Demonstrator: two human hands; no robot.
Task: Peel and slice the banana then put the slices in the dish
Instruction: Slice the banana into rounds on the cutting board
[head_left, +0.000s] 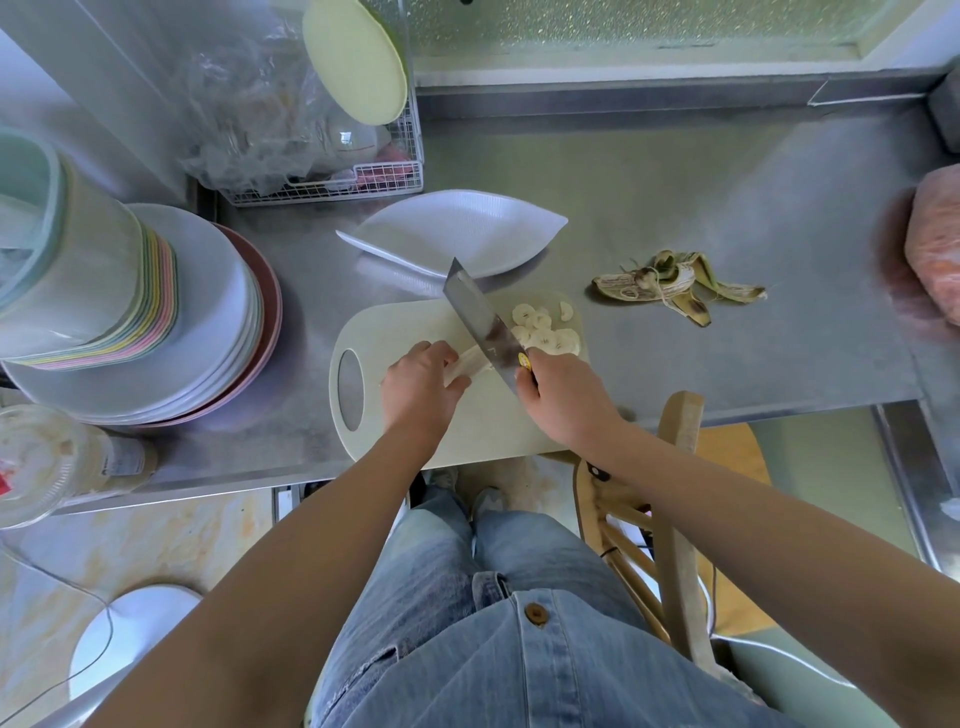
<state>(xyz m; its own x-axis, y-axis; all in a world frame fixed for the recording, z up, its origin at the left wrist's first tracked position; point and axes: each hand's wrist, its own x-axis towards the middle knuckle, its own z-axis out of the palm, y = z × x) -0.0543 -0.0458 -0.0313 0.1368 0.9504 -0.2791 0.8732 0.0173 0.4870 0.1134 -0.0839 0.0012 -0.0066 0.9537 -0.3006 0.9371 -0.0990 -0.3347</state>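
Note:
A pale cutting board (483, 426) lies at the counter's front edge. On it my left hand (421, 382) grips the uncut end of the peeled banana (470, 359). My right hand (558, 397) holds the handle of a cleaver (480, 312), whose wide blade stands on the banana beside my left fingers. Several round banana slices (548, 332) lie on the board to the right of the blade. The white leaf-shaped dish (457, 231) sits just behind the board with nothing in it. The banana peel (675, 283) lies on the steel counter to the right.
A stack of plates and coloured bowls (130, 312) fills the left of the counter. A wire rack (332, 182) with a green plate and plastic bags stands behind the dish. A pink bag (935, 249) is at the right edge. A wooden chair (670, 519) stands by my right leg.

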